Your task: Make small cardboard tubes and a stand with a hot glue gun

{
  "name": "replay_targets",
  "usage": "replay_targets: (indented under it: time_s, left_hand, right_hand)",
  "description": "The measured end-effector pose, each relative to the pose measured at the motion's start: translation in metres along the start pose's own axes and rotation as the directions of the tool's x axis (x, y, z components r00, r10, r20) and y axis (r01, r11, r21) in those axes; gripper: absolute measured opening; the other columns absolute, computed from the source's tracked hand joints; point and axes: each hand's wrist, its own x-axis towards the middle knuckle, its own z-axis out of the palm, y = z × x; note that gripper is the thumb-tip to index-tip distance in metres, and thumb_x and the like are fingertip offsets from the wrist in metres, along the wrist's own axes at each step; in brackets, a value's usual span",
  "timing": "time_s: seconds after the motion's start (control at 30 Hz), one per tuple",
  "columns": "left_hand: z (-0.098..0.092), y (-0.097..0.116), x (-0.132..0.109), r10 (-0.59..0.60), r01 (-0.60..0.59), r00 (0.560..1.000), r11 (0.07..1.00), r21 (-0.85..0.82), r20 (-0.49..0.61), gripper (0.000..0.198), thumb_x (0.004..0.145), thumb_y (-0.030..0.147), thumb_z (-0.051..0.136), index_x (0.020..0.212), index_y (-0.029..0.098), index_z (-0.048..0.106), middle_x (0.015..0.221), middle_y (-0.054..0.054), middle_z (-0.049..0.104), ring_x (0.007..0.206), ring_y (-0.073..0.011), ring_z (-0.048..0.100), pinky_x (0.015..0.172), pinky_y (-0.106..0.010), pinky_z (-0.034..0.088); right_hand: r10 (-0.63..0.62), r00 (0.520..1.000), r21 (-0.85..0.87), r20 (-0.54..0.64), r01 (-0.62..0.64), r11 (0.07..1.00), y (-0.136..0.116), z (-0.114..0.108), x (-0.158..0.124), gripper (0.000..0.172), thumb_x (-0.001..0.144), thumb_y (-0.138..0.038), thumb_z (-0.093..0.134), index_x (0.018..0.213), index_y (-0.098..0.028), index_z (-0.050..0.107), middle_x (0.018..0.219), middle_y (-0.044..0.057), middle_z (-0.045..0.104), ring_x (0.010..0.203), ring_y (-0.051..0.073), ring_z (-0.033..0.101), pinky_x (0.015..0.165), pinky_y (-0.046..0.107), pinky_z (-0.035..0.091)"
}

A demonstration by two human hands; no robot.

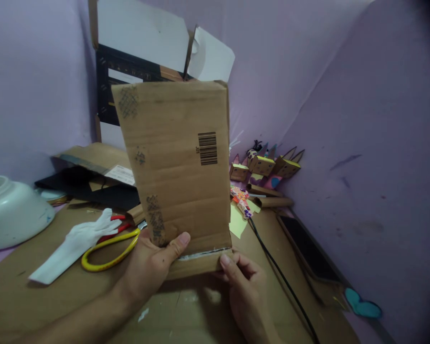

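A flat brown cardboard piece [179, 191], printed with a barcode near its right edge, stands upright in front of me. Along its lower part runs a crease or slit showing white, with a narrow strip below it. My left hand [155, 260] grips the lower left, thumb lying on the front face and fingers hidden behind. At the lower right corner my right hand [245, 282] pinches the narrow strip between thumb and fingers. Just left of my left hand lie scissors with a yellow handle [111, 251], and a white paper cutout [73, 246] beside them.
A white bowl [17, 212] sits at the left. Behind stand an opened box [139, 28] and several cardboard animal heads [263, 165]. A black cable [281, 274] crosses the cardboard-covered table [186, 315] at right, near a dark tablet-like panel [310, 248].
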Motion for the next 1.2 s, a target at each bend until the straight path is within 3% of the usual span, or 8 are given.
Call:
replay_targets:
  time_s: [0.13, 0.3, 0.43, 0.6, 0.8, 0.93, 1.1, 1.2]
  left_hand:
    - [0.0, -0.002, 0.0, 0.092, -0.094, 0.995, 0.994, 0.047, 0.044, 0.031, 0.072, 0.032, 0.063, 0.101, 0.019, 0.066, 0.096, -0.003, 0.072, 0.099, -0.0233, 0.062, 0.091, -0.032, 0.047]
    - [-0.001, 0.0, -0.001, 0.075, -0.079, 0.996, 0.991, 0.109, 0.037, 0.027, 0.073, 0.033, 0.061, 0.097, 0.022, 0.066, 0.1, -0.002, 0.07, 0.097, -0.0241, 0.063, 0.089, -0.031, 0.049]
    - [0.0, 0.001, -0.003, 0.067, -0.069, 0.998, 0.981, 0.183, 0.017, 0.03, 0.07, 0.035, 0.063, 0.097, 0.023, 0.066, 0.087, -0.001, 0.073, 0.101, -0.0271, 0.06, 0.093, -0.035, 0.046]
    - [0.001, -0.001, -0.005, 0.057, -0.065, 0.997, 0.978, 0.196, 0.042, 0.028, 0.07, 0.038, 0.062, 0.093, 0.023, 0.068, 0.073, -0.001, 0.073, 0.102, -0.0284, 0.06, 0.095, -0.037, 0.043]
    - [0.003, -0.001, -0.01, 0.064, -0.069, 0.997, 0.989, 0.13, 0.044, 0.02, 0.069, 0.035, 0.063, 0.083, 0.023, 0.071, 0.087, -0.001, 0.074, 0.097, -0.0262, 0.063, 0.089, -0.032, 0.048]
    - [0.005, -0.001, -0.01, 0.083, -0.09, 0.994, 0.992, 0.085, 0.074, 0.022, 0.07, 0.032, 0.063, 0.087, 0.022, 0.071, 0.091, -0.001, 0.073, 0.09, -0.0243, 0.066, 0.084, -0.031, 0.052]
    - [0.007, -0.007, -0.011, 0.149, -0.156, 0.986, 0.983, 0.099, 0.077, 0.023, 0.068, 0.031, 0.062, 0.085, 0.02, 0.071, 0.088, -0.003, 0.074, 0.085, -0.0238, 0.068, 0.077, -0.029, 0.055]
    - [0.008, -0.009, -0.01, 0.129, -0.133, 0.991, 0.983, 0.125, 0.043, 0.025, 0.069, 0.033, 0.06, 0.086, 0.018, 0.07, 0.088, -0.004, 0.074, 0.084, -0.0238, 0.068, 0.077, -0.03, 0.055]
  right_hand:
    - [-0.003, 1.0, -0.043, -0.024, 0.002, 0.999, -0.001, -0.001, 0.0, 0.031, 0.073, -0.033, 0.065, 0.05, -0.017, 0.051, 0.074, 0.003, 0.062, 0.07, 0.016, 0.056, 0.063, 0.025, 0.043]
    - [-0.075, 0.997, -0.178, -0.033, 0.068, 0.982, -0.004, -0.002, 0.0, 0.028, 0.072, -0.033, 0.066, 0.051, -0.017, 0.056, 0.072, 0.003, 0.059, 0.085, 0.02, 0.056, 0.072, 0.025, 0.043]
    - [-0.052, 0.999, -0.148, -0.016, 0.049, 0.988, -0.005, -0.001, 0.0, 0.03, 0.073, -0.036, 0.064, 0.052, -0.016, 0.055, 0.082, 0.004, 0.06, 0.075, 0.017, 0.055, 0.068, 0.025, 0.043]
    - [-0.022, 0.999, -0.112, -0.024, 0.019, 0.994, -0.003, 0.001, 0.0, 0.034, 0.073, -0.037, 0.064, 0.051, -0.016, 0.05, 0.065, 0.0, 0.054, 0.062, 0.013, 0.049, 0.057, 0.022, 0.039]
    - [-0.01, 0.997, -0.066, -0.074, 0.005, 0.998, 0.0, 0.001, 0.0, 0.038, 0.07, -0.039, 0.066, 0.05, -0.016, 0.045, 0.059, -0.002, 0.048, 0.056, 0.011, 0.044, 0.053, 0.021, 0.035]
    - [0.025, 0.992, -0.079, -0.12, -0.035, 0.996, 0.002, 0.001, 0.0, 0.038, 0.068, -0.042, 0.067, 0.049, -0.016, 0.046, 0.053, -0.003, 0.045, 0.051, 0.01, 0.04, 0.049, 0.021, 0.033]
    - [0.054, 0.987, -0.087, -0.151, -0.068, 0.994, 0.004, 0.0, 0.002, 0.036, 0.066, -0.043, 0.068, 0.051, -0.015, 0.05, 0.053, -0.002, 0.048, 0.052, 0.011, 0.045, 0.051, 0.023, 0.039]
    - [0.075, 0.982, -0.084, -0.174, -0.091, 0.992, 0.003, 0.002, 0.003, 0.036, 0.065, -0.043, 0.069, 0.051, -0.015, 0.051, 0.052, -0.002, 0.049, 0.051, 0.011, 0.046, 0.05, 0.023, 0.042]
